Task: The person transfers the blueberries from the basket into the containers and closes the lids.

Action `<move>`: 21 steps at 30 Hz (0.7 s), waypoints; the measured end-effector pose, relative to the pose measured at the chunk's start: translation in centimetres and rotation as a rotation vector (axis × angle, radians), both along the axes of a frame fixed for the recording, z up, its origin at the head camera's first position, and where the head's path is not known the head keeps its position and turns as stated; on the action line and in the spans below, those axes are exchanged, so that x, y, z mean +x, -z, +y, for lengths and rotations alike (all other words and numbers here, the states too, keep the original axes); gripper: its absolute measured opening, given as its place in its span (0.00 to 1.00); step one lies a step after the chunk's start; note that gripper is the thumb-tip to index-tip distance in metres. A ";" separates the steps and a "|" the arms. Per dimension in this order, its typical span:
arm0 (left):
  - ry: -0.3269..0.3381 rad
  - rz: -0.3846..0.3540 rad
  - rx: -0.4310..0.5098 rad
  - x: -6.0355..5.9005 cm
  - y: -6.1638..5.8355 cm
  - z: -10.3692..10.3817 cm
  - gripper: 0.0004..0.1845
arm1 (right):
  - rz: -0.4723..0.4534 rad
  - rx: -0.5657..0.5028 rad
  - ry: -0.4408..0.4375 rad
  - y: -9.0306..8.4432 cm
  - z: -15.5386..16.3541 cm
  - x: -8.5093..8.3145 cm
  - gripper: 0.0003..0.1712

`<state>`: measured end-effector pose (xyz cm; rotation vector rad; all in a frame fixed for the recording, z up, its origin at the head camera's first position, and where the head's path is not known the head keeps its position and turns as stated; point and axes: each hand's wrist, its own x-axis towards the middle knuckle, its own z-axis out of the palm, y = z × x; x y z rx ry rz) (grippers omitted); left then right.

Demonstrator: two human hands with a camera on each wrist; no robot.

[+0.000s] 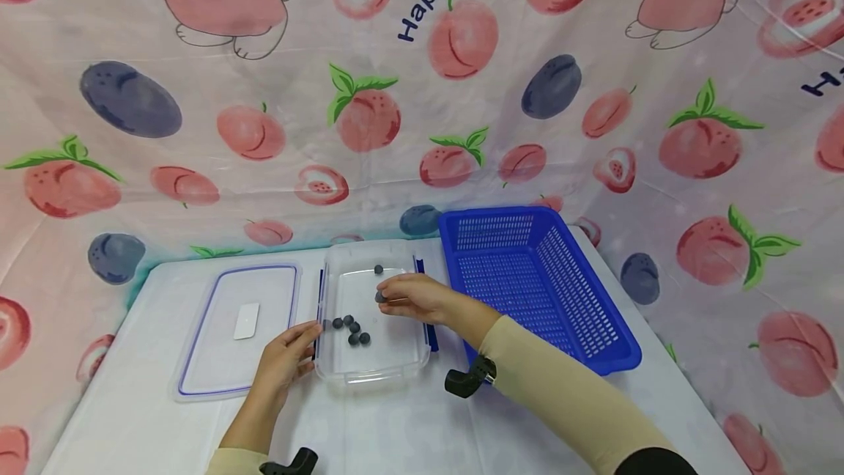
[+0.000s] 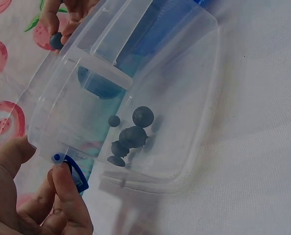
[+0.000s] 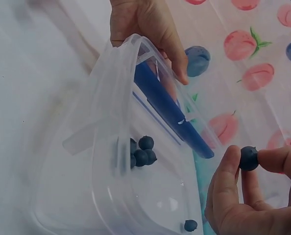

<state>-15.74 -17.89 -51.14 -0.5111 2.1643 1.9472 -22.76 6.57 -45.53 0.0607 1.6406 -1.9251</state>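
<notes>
A clear plastic box (image 1: 395, 358) with blue side latches stands on the white-covered table. Several blueberries (image 1: 354, 328) lie grouped in its left half, and one blueberry (image 1: 379, 269) is apart near the far end. My left hand (image 1: 285, 359) grips the box's left side; in the left wrist view its thumb is at the rim and its fingers touch a blue latch (image 2: 78, 175). Above the box, my right hand (image 1: 422, 299) pinches another blueberry (image 3: 249, 158) between thumb and fingertips.
Left of the box lies a clear lid (image 1: 211, 365) with a blue seal line and a white rectangle (image 1: 247, 321) on it. A blue perforated basket (image 1: 504, 284) stands close on the right. Behind the table hangs a fruit-printed cloth (image 1: 290, 86).
</notes>
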 end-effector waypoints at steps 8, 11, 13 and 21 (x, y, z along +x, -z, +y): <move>0.010 -0.002 0.020 -0.1 0.1 -0.1 0.33 | -0.019 0.068 0.008 0.8 -0.7 -0.4 0.22; 0.008 -0.005 0.019 -0.2 0.1 -0.1 0.33 | 0.011 0.101 0.003 1.0 -1.0 -0.5 0.22; 0.008 -0.003 0.019 -0.2 0.1 -0.2 0.33 | 0.026 0.116 0.002 1.1 -1.2 -0.5 0.22; 0.006 0.003 0.017 -0.1 0.1 -0.1 0.33 | 0.081 0.183 0.014 1.7 -2.2 -0.8 0.21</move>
